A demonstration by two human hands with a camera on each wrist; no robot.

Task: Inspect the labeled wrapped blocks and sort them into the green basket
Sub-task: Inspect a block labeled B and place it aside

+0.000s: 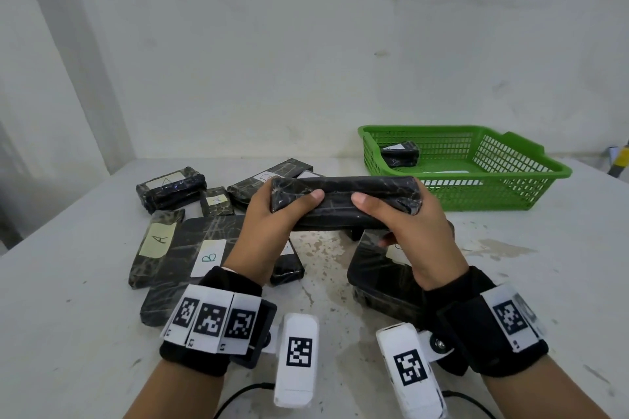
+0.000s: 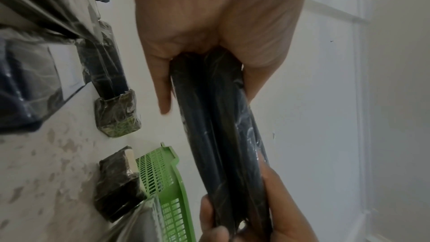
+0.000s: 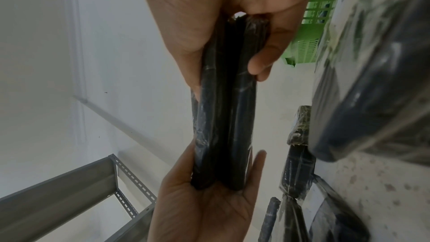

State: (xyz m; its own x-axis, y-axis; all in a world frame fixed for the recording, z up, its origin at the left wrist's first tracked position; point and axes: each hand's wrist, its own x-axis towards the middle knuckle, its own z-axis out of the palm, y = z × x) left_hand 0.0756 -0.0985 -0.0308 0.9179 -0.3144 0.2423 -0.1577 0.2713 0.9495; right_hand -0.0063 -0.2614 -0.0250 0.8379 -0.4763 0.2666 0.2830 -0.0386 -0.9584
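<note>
Both hands hold one long black wrapped block [image 1: 343, 202] level above the table, its label side hidden from the head view. My left hand [image 1: 272, 214] grips its left end, thumb on the near face. My right hand [image 1: 401, 218] grips the right end the same way. In the left wrist view the block [image 2: 221, 135] runs away from the palm; in the right wrist view the block [image 3: 225, 108] spans between both palms. The green basket [image 1: 510, 194] stands at the back right with one small wrapped block [image 1: 400, 153] inside.
Several wrapped blocks lie on the white table [image 1: 85, 333]: one labelled A [image 1: 155, 248], a large flat one labelled B [image 1: 190, 258], others behind [image 1: 170, 190], and a large one [image 1: 377, 279] under my right wrist. A metal shelf frame [image 3: 69, 190] stands nearby.
</note>
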